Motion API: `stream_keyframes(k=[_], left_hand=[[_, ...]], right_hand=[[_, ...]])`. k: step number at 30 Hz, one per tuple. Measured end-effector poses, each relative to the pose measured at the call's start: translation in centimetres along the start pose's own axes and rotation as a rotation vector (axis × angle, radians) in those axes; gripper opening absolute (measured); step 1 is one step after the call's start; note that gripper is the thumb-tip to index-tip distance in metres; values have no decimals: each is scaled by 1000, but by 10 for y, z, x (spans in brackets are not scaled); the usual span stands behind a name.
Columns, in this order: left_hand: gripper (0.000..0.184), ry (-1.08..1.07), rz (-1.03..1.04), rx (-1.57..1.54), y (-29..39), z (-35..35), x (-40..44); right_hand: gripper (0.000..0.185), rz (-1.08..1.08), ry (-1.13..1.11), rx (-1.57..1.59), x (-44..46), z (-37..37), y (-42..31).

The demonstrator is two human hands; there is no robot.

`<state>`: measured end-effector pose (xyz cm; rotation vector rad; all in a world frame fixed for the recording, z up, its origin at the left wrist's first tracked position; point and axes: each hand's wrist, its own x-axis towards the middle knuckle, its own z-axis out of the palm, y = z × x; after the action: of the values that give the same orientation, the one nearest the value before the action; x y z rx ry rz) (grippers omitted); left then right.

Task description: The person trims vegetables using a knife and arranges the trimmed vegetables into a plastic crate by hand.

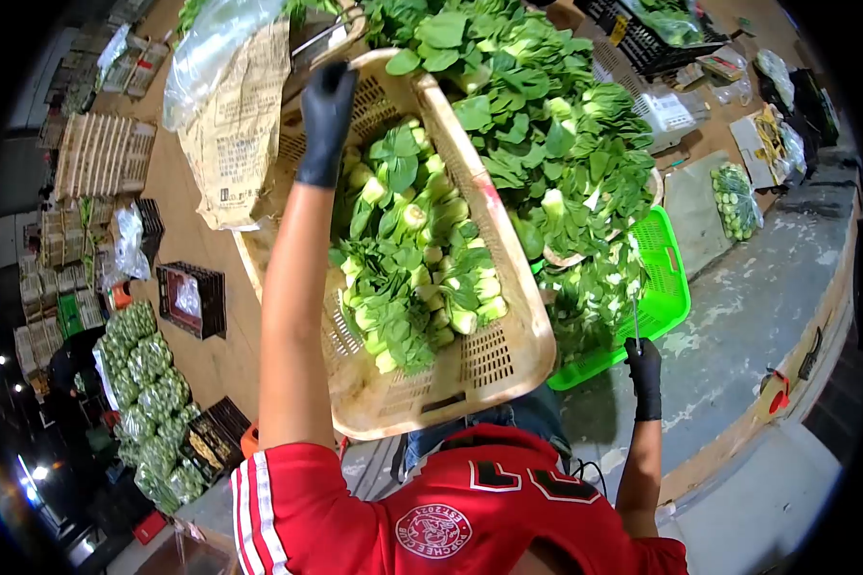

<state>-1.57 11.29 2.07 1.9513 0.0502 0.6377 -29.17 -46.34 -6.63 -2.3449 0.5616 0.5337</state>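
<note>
My left hand (pixel 326 120), in a black glove, is closed at the far rim of a tan plastic crate (pixel 508 383). What its fingers grip, if anything, is hidden. Rows of bok choy (pixel 412 220) lie in that crate, leaves and pale stems showing. My right hand (pixel 645 379), also gloved in black, is wrapped round a knife whose thin blade (pixel 635 321) points away from me. Beyond the blade is a bright green basket (pixel 666 278) with trimmed leaves (pixel 594 297) in it. A large heap of bok choy (pixel 556 125) rises between the crate and the basket.
A printed paper sack (pixel 235 134) and clear plastic film (pixel 221 57) lie left of the crate. Black crates (pixel 192 297) stand on the brown floor, near many bagged greens (pixel 149 402). At right are a bag of greens (pixel 734 201) and a white device (pixel 666 115).
</note>
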Motion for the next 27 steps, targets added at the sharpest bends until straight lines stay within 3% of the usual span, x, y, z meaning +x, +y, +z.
stream_keyframes(k=[4, 6, 7, 8, 10, 13, 17, 20, 23, 24, 26, 27], left_hand=[[28, -219, -292, 452, -164, -42, -124], [32, -352, -245, 711, -218, -38, -169], [37, -398, -81, 867, -220, -27, -176], [42, -497, -101, 957, -224, -17, -176], [43, -436, 26, 1051, -253, -2, -184], [51, -543, -141, 1102, -280, 8, -182], [58, -451, -135, 947, -249, -7, -196], [59, -280, -255, 485, -223, -26, -226], [62, -175, -476, -200, -100, -31, -220], [62, -168, -513, -305, -51, -27, -217], [76, -230, -527, -379, 14, -14, -222], [73, -286, -572, -448, 45, -2, -225]], right_hand=[[28, 71, -55, -90, -3, 21, 17], [27, 119, -65, -90, -11, 37, 39], [26, 224, -112, -79, -17, 41, 33], [26, 240, -99, -37, -24, 48, 28], [25, 246, -120, -48, -31, 56, 28], [22, 356, -132, 20, -37, 57, 14], [21, 324, -152, -31, -35, 63, 11], [20, 123, -88, 79, -34, 63, 0], [21, -25, -81, 38, -35, 59, -20], [23, -101, -57, 64, -38, 59, -33], [20, -43, -165, 101, -43, 50, -80], [18, -190, -128, 18, -47, 47, -102]])
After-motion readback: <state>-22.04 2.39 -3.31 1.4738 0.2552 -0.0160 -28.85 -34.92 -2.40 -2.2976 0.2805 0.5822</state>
